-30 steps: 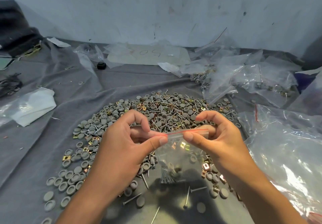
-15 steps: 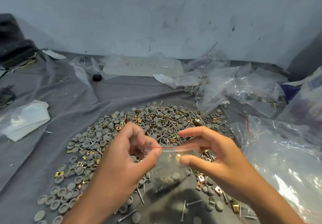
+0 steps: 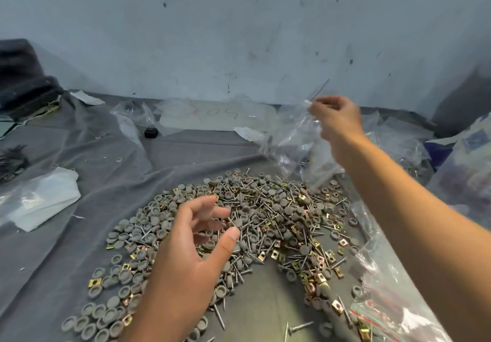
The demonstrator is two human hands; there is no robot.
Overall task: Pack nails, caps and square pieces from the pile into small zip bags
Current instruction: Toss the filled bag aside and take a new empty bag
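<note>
Centrally, a pile (image 3: 255, 224) of grey caps (image 3: 125, 228), nails (image 3: 297, 329) and brass-coloured square pieces (image 3: 94, 283) lies spread on a grey cloth (image 3: 87, 155), filling the lower middle of the frame. Left hand (image 3: 186, 259): it hovers over the left part of the pile, lower centre, with fingers spread and loosely bent and the thumb held apart; nothing lies in its grasp. Right hand (image 3: 336, 118): it is raised at the upper right, the arm reaching across the right edge of the pile, and its curled fingertips pinch the top of a clear plastic bag (image 3: 297, 139) that hangs below it. Whether that bag carries parts cannot be told through the blurred film. More clear bags (image 3: 393, 139) lie heaped behind it at the right, against the pale wall (image 3: 239, 35). A larger bag with a red zip line (image 3: 382, 323) lies at the lower right. At the left edge rests a folded white packet (image 3: 45, 200); a small black object (image 3: 151, 132) sits near the upper centre.
</note>
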